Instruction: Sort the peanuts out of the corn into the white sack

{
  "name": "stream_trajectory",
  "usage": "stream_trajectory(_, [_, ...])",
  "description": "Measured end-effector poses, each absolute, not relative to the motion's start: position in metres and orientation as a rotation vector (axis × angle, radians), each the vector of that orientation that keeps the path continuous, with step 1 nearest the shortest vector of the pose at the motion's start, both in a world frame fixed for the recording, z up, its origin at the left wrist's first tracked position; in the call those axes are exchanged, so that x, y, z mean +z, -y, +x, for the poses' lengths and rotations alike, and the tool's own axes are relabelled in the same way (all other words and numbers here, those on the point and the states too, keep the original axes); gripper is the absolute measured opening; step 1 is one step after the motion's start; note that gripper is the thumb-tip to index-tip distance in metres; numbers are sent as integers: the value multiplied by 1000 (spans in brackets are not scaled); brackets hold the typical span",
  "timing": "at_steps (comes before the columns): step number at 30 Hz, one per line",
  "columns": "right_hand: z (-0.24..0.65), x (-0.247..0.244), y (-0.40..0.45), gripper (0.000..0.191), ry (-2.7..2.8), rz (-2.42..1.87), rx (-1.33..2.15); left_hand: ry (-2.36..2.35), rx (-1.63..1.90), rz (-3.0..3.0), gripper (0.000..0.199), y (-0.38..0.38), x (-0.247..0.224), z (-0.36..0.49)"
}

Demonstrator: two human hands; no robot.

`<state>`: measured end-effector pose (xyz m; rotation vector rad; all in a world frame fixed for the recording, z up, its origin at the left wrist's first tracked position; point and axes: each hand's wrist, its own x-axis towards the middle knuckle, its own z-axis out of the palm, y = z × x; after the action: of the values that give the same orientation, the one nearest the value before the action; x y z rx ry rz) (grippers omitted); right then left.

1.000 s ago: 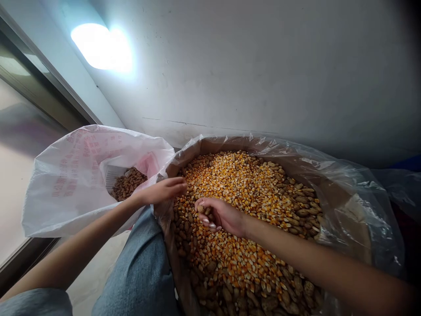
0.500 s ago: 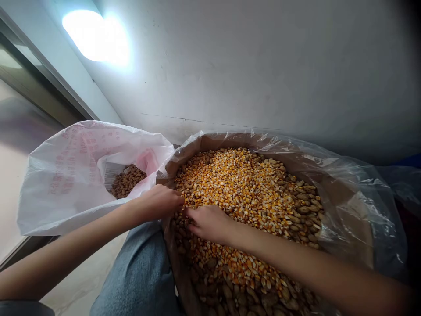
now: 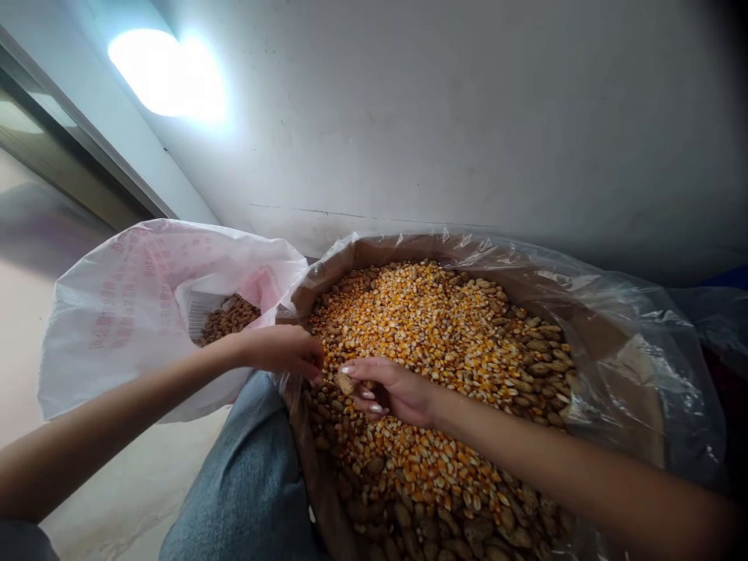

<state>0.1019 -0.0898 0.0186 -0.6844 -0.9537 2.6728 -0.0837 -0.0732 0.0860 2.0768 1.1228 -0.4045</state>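
Yellow corn kernels (image 3: 432, 319) lie heaped over unshelled peanuts (image 3: 541, 366) in a large bag with a clear plastic liner (image 3: 636, 351). My right hand (image 3: 389, 389) is over the heap, palm partly turned up, its thumb and fingers closed on a peanut (image 3: 346, 382). Just left of it, above the bag's near-left edge, my left hand (image 3: 286, 351) hangs with curled fingers pointing down; whatever it may hold is hidden. A white sack (image 3: 134, 319) with pink print stands open at the left, with peanuts (image 3: 231, 318) inside.
A grey wall (image 3: 456, 117) rises behind the bags, with a bright light (image 3: 169, 74) at the upper left. My jeans-covered leg (image 3: 245, 475) is against the large bag's left side. Pale floor (image 3: 140, 475) shows below the white sack.
My right hand has turned its palm upward and moved slightly right, bringing a peanut into view between its fingers. My left hand has shifted slightly, its fingers now hanging lower.
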Motion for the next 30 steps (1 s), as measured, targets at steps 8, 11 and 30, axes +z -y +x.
stream_trajectory(8, [108,21,88,19,605,-506,2879,-893,764,823,21,80,85,-99])
stream_trajectory(11, [103,19,87,25,877,-789,2729,-953,813,859,31,83,83,-95])
stream_trajectory(30, [90,12,96,20,2497,-1142,1182,-1071,-626,2674,16,89,63,-73])
